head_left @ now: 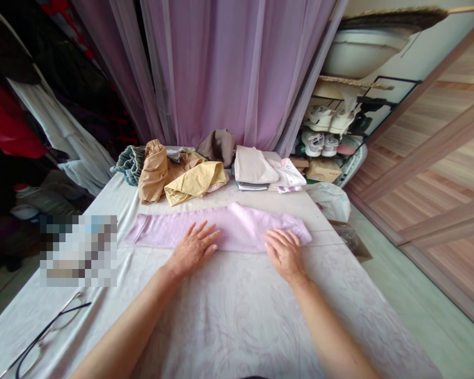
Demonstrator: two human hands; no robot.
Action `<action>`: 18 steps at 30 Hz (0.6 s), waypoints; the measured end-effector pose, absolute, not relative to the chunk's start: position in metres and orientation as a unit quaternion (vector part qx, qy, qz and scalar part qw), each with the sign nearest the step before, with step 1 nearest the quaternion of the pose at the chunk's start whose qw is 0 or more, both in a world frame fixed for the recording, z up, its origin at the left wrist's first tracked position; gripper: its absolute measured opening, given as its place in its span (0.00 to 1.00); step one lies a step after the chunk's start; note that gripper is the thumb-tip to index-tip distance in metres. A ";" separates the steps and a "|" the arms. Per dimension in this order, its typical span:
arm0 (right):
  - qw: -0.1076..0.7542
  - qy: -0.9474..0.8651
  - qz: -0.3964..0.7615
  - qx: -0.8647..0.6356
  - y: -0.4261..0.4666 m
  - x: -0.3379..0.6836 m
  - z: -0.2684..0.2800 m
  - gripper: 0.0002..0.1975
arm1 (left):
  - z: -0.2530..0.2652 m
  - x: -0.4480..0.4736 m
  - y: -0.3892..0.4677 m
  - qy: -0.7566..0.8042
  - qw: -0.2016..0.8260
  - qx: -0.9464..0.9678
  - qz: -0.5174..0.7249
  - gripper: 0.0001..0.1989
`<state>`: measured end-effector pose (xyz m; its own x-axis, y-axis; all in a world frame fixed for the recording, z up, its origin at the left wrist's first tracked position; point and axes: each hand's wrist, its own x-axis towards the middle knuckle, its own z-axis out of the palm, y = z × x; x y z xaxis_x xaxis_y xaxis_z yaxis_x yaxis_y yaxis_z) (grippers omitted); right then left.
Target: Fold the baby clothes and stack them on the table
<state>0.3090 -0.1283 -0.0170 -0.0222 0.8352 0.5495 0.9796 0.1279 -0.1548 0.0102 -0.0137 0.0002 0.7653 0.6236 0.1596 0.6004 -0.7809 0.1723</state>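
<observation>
A lilac ribbed garment (pixel 237 226), long and narrow like folded trousers, lies stretched sideways across the table; its exact kind I cannot make out. My left hand (pixel 193 246) rests palm down on its near edge, left of the middle, with the fingers spread. Near the right end, my right hand (pixel 285 252) lies on the cloth, fingers extended and slightly bent. Neither hand grips anything. A small raised crease shows in the fabric between and beyond the hands.
Behind the garment are a heap of crumpled clothes (pixel 195 181) and a folded stack (pixel 256 166). Eyeglasses (pixel 59 316) lie on the tablecloth (pixel 221 326) at front left, near a blurred patch. A purple curtain (pixel 221 68) hangs behind; shoes (pixel 319 142) stand on a rack at right.
</observation>
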 end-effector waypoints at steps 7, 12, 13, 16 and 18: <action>0.271 -0.623 -0.081 -0.729 -0.129 0.346 -0.012 0.16 | 0.014 0.051 -0.017 0.363 0.082 0.927 0.040 0.24; 0.252 -0.362 0.061 -0.895 -0.118 0.391 0.017 0.22 | 0.036 0.081 -0.004 0.362 0.076 0.928 0.044 0.20; 0.231 -0.332 0.106 -0.908 -0.114 0.399 0.022 0.22 | 0.036 0.091 -0.002 0.352 0.078 0.932 0.047 0.20; 0.216 -0.319 0.186 -0.904 -0.103 0.412 0.030 0.22 | 0.028 0.119 0.001 0.330 0.081 0.939 0.051 0.22; 0.232 -0.316 0.213 -0.895 -0.099 0.415 0.029 0.21 | 0.017 0.132 0.002 0.335 0.076 0.938 0.052 0.28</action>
<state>0.4149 -0.0986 0.0291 0.7089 0.6650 -0.2352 0.4668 -0.6922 -0.5504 0.1325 0.0019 0.0172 0.7695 0.6369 0.0465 0.6211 -0.7634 0.1771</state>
